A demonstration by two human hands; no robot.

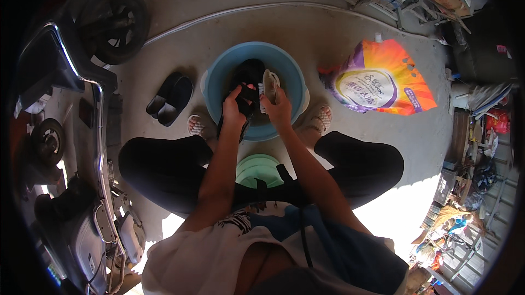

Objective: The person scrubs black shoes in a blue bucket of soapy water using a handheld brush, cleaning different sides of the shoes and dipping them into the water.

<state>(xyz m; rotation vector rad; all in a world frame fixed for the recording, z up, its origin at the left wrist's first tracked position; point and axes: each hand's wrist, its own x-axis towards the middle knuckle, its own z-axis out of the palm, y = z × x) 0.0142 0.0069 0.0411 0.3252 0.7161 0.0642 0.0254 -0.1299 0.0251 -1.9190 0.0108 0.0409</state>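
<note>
A round blue plastic basin (213,63) stands on the floor before me. Over it, my left hand (234,108) grips a black slipper (246,108) by its strap. Beyond that lies a black shape in the basin, probably another slipper; the two overlap and I cannot tell them fully apart. My right hand (279,108) is closed around a pale scrubbing brush (270,81), its white bristles facing left, close beside the slipper. Some dark water seems to lie in the basin's bottom.
A pair of black slippers (170,98) lies left of the basin. At right lies an orange and purple detergent pouch (381,81). A green plastic stool or bucket (256,167) is between my legs. A scooter (94,229) stands left; a hose (246,7) crosses the floor; clutter lines the right.
</note>
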